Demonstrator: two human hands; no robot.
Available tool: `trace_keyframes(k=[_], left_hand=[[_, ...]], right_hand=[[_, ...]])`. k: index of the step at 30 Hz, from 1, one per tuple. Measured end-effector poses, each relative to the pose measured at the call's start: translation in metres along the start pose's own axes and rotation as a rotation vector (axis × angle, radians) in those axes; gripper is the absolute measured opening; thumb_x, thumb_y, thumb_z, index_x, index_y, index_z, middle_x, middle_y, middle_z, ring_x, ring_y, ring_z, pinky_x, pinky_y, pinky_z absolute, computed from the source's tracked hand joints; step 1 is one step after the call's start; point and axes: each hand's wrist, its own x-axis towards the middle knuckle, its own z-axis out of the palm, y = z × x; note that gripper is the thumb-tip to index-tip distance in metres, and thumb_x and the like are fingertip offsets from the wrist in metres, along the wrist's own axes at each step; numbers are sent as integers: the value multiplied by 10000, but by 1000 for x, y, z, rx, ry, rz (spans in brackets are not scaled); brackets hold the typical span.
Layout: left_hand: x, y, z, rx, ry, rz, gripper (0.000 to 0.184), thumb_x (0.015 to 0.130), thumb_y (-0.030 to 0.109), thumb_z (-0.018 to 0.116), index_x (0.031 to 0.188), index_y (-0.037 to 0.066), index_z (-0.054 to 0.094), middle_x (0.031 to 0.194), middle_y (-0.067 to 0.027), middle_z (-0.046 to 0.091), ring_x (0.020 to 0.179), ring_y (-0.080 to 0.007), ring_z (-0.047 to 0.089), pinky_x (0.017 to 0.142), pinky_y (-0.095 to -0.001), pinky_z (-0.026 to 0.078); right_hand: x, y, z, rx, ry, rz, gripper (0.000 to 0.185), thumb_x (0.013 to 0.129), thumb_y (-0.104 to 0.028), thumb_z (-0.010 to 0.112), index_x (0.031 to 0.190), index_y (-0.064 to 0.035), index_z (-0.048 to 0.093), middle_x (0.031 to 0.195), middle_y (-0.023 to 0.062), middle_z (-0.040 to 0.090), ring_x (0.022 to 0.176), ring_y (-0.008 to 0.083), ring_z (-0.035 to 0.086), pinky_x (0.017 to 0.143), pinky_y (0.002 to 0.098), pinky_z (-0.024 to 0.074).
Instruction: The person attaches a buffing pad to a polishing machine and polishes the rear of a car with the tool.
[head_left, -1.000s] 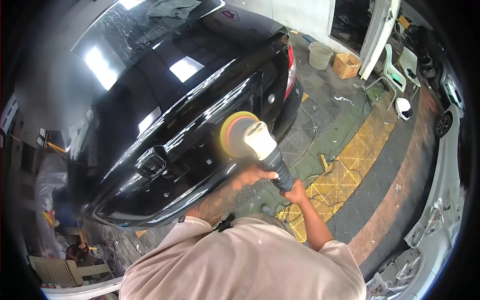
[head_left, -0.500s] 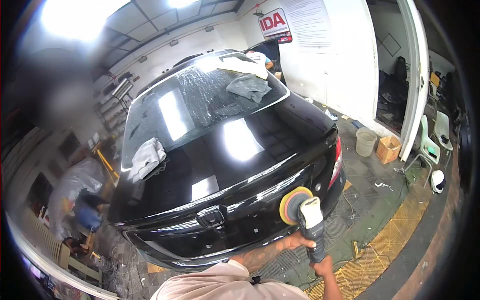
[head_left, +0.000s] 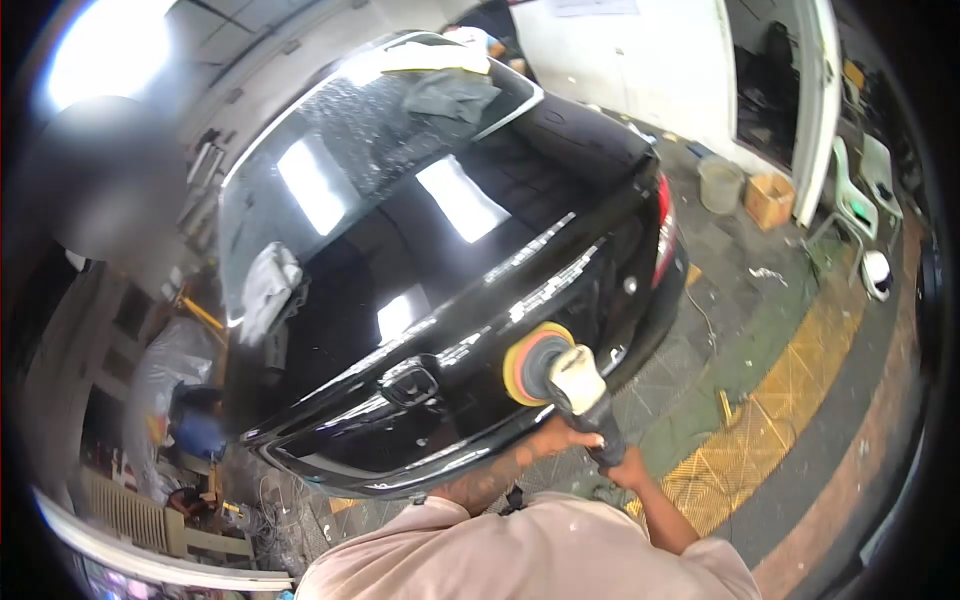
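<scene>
Both of my hands are on a car polisher (head_left: 578, 382) with a round yellow-edged foam pad (head_left: 520, 362). The pad's face is against or very near the rear of a black car (head_left: 470, 385), right of its badge (head_left: 408, 382); actual contact cannot be made out. My left hand (head_left: 562, 437) grips the body just behind the pale head. My right hand (head_left: 628, 468) is wrapped round the rear end of the dark handle. Grey cloths lie on the car, one cloth (head_left: 270, 285) at the left and another cloth (head_left: 452, 96) on the rear window.
On the floor to the right stand a bucket (head_left: 720, 186), a cardboard box (head_left: 770, 202) and chairs (head_left: 853, 195). A thin cable (head_left: 704, 318) lies on the tiles. A person (head_left: 472, 40) is beside the car's far end. Plastic sheeting (head_left: 172, 370) hangs at the left.
The polisher and both hands have moved left along the car's rear, toward the badge. My view has tilted downward, and the wall sign has left it. Both hands keep their grip.
</scene>
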Motion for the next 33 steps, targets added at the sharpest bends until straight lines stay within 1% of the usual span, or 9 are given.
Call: trace_keyframes(k=[4,6,8,9,10,12,16,19,33], left_hand=[[-11,16,14,-10,68,172,654,748,179,897,1306,18,596,1256,-72,644,1172,-202,589,1032,-383,494],[-7,28,12,72,-20,43,711,798,163,854,1418,42,528,1354,-80,595,1275,-200,518,1116,-406,420],[0,41,20,65,70,61,812,762,159,878,1463,36,488,1412,-93,565,1297,-233,507,1139,-420,397],[8,38,20,72,34,100,895,748,173,886,1508,35,433,1475,-106,516,1355,-248,457,1183,-427,342],[14,27,16,115,18,19,903,740,176,893,1503,30,432,1469,-112,520,1359,-251,455,1189,-424,335],[12,3,13,150,86,182,908,759,192,882,1514,32,403,1486,-123,498,1384,-254,431,1198,-418,324],[-21,-3,19,209,217,157,899,753,218,883,1493,11,416,1469,-155,504,1383,-270,439,1195,-415,327],[-20,6,12,206,170,101,916,749,227,887,1498,11,407,1475,-156,497,1388,-271,433,1197,-415,322],[48,40,22,264,157,69,994,732,268,907,1522,12,361,1500,-161,466,1409,-280,408,1210,-415,301]], right_hand=[[10,7,-5,-118,84,-163,423,624,-223,820,974,-9,721,775,133,724,695,205,702,662,362,560],[11,-5,-6,-132,-4,49,466,640,-229,818,1058,-44,725,919,155,753,853,282,732,799,402,572],[-1,-45,-10,7,106,-194,464,618,-194,809,1057,-67,731,990,114,763,928,244,736,836,389,573],[-1,-37,-7,44,102,-189,445,639,-184,802,1057,-55,725,996,107,759,928,235,732,833,391,571],[1,-32,-9,38,-38,42,574,661,-172,859,1192,-57,674,1121,100,722,1037,245,684,936,387,535],[20,67,12,69,-43,-86,449,732,-196,631,1131,11,644,890,81,621,779,227,559,684,412,497],[14,-21,12,90,-83,-56,441,729,-195,646,1121,5,649,892,80,630,787,225,571,694,410,503],[25,-58,10,109,-71,-55,435,726,-195,658,1114,1,653,894,79,637,793,223,580,701,408,507],[90,-89,-57,147,-94,-96,408,713,-194,711,1079,-18,670,904,75,670,820,215,624,736,402,528]])
